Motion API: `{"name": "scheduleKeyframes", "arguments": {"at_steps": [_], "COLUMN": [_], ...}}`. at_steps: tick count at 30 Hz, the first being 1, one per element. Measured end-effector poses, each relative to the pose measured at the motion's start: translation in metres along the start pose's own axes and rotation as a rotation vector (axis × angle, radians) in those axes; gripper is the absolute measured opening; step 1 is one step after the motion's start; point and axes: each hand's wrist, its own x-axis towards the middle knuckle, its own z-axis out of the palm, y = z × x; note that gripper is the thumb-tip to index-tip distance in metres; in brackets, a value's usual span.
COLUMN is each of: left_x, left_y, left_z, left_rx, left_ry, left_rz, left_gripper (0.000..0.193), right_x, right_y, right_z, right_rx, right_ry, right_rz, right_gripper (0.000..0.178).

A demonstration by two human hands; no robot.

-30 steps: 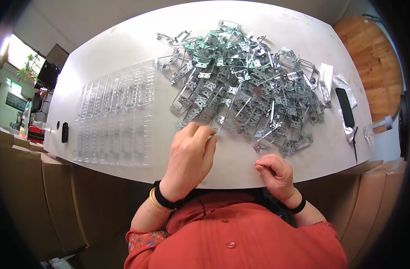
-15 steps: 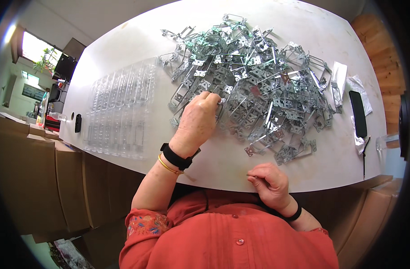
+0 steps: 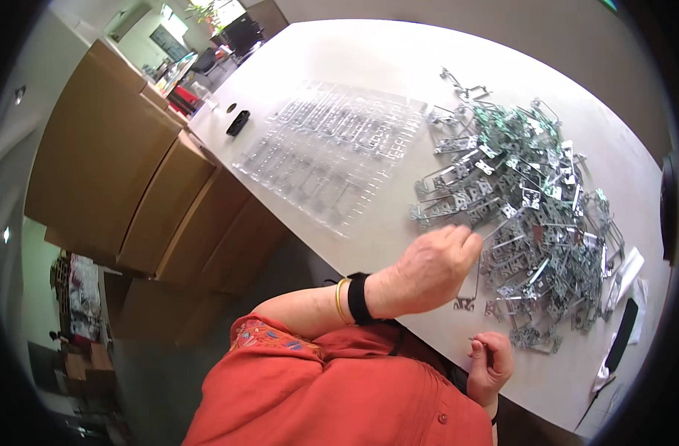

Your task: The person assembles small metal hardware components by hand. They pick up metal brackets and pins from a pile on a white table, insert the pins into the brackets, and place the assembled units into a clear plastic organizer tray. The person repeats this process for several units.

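My left hand (image 3: 436, 271), fingers closed, is over the near left edge of a large heap of metal brackets (image 3: 532, 201). From its fingertips a thin rod runs down to a flat, holed end plate, forming one metal bracket (image 3: 464, 303); the grip itself is hidden by the hand. Close to the table's front edge, my right hand (image 3: 492, 364) is curled, with thumb and forefinger pinched. A tiny tip shows at that pinch, too small to name. The heaped brackets are silvery, with holed plates and bent rods, tangled together.
Clear plastic trays (image 3: 332, 152) with moulded slots lie left of the heap. A small black object (image 3: 238, 123) is beyond them. At the right edge are a dark phone (image 3: 622, 334) and crumpled white wrapping (image 3: 625, 279). Cardboard boxes (image 3: 101, 163) stand beside the table.
The view has swung left, so the table and heap appear farther right. My left hand has drawn back from the heap toward me, with a bracket now showing beneath it. My right hand stays pinched.
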Motion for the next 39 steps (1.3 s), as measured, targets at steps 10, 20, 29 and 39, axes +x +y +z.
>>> {"name": "scheduleKeyframes", "arguments": {"at_steps": [10,20,29,39], "left_x": [-0.059,-0.076,-0.083,-0.080], "left_y": [-0.017,-0.024,-0.024,-0.025], "left_z": [0.033,0.023,0.035,0.043], "left_rx": [0.005,-0.115,-0.031,-0.023], "left_ry": [-0.139,-0.238,-0.146,-0.103], "left_rz": [-0.212,-0.001,0.007,-0.004], "left_gripper": [0.025,0.061,0.055,0.050], "right_x": [-0.003,-0.002,-0.003,-0.006], "right_y": [0.013,0.011,0.017,0.028], "right_z": [-0.001,0.000,-0.001,-0.003], "right_rx": [0.054,0.070,0.100,0.094], "right_ry": [0.016,0.030,0.031,0.071], "right_rz": [0.068,0.096,0.082,0.065], "right_gripper": [0.008,0.008,0.008,0.010]}}
